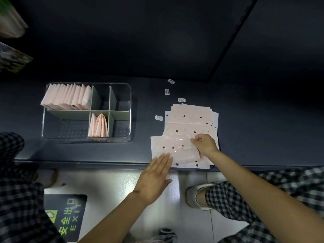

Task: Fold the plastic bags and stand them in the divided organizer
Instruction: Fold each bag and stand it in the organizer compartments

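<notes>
A pile of pale pink plastic bags [191, 118] with dark dots lies flat on the dark counter at the right. On top near the front edge, one bag [168, 148] is partly folded. My left hand [154, 179] lies flat, fingers together, its fingertips pressing that bag's front left part. My right hand [204, 143] pinches the bag's upper right edge. At the left stands the clear divided organizer [130, 109]. Several folded bags [67, 97] stand in its back left compartment, and a few more folded bags [98, 126] stand in a front middle one.
Small white stickers [167, 92] lie scattered on the counter behind the pile, one sticker [159, 117] left of it. The counter's front edge [105, 163] runs just under my hands. Below are a pale floor, a green exit sign [68, 218] and my checked trousers.
</notes>
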A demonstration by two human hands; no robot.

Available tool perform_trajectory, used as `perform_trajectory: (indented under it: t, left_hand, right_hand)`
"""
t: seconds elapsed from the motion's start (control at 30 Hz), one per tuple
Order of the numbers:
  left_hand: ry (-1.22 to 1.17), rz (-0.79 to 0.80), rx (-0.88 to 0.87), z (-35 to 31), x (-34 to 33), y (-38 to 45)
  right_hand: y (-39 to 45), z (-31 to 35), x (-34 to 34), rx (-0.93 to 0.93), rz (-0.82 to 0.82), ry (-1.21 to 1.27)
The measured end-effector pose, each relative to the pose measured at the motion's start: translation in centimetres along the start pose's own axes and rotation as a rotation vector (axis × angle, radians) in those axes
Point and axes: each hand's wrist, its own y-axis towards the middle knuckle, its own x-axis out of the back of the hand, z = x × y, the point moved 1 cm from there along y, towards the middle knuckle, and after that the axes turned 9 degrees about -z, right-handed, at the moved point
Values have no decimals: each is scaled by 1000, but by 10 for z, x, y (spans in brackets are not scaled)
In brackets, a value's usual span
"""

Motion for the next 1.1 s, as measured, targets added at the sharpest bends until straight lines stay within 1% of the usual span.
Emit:
perform_trajectory:
  t: [0.1, 0.17, 0.27, 0.33, 0.37, 0.4, 0.43, 0.47, 0.53, 0.57, 0.6, 0.63, 0.7, 0.73, 0.8, 0.83, 0.9, 0.97, 1.03, 1.07, 1.1]
  left_hand:
    - [-8, 35, 16, 5, -6, -3]
    - [28, 60, 18, 7, -5, -6]
    - [-1, 164, -18, 10, -12, -10]
    - [28, 179, -20, 10, -14, -10]
    - [48, 186, -19, 10, -15, -10]
    - [56, 189, -17, 9, -16, -10]
    - [66, 207, -15, 8, -16, -10]
    - [81, 217, -16, 8, -16, -9]
    - [106, 229, -18, 7, -16, -8]
    - [116, 232, -22, 6, -15, -8]
    - [124, 228, -26, 6, -15, -9]
    - [131, 230, -31, 6, -15, -8]
    - [135, 239, -29, 7, -14, -7]
    - [133, 243, -31, 8, -14, -8]
    - [109, 249, -25, 13, -13, -11]
    - [87, 221, -15, 18, -11, -14]
    - [88, 107, -49, 29, -3, -22]
    - [126, 28, -84, 39, 2, -29]
    - [135, 21, -95, 44, 3, -31]
    - [134, 16, -94, 45, 4, -30]
    - [136, 2, -86, 44, 4, -30]
  right_hand:
    - [1, -2, -2, -11, -13, -5]
    - [2, -4, -3, -17, -14, 10]
    - [1, -3, -3, -30, -26, 60]
    - [-8, -4, -2, -60, -105, 130]
    - [-16, -3, 0, -25, -181, 116]
    - [-26, -2, 2, 75, -261, 52]
    - [-37, -2, 2, 231, -316, -28]
    - [-49, -2, 0, 426, -326, -100]
    - [-74, -3, -12, 802, -213, -246]
    - [-84, -6, -20, 936, -141, -339]
    - [-91, -10, -29, 1021, -71, -433]
    - [-96, -16, -35, 1041, 2, -535]
    - [-97, -31, -37, 969, 102, -709]
    - [-93, -39, -33, 931, 136, -756]
    - [-86, -53, -19, 897, 136, -808]
    - [-82, -60, -10, 877, 129, -835]
    - [-78, -70, 4, 827, 121, -866]
    - [-75, -73, 9, 809, 102, -783]
    - [-73, -62, 10, 751, 34, -551]
    - [-72, -54, 12, 735, -21, -421]
    - [-70, -48, 12, 744, -68, -343]
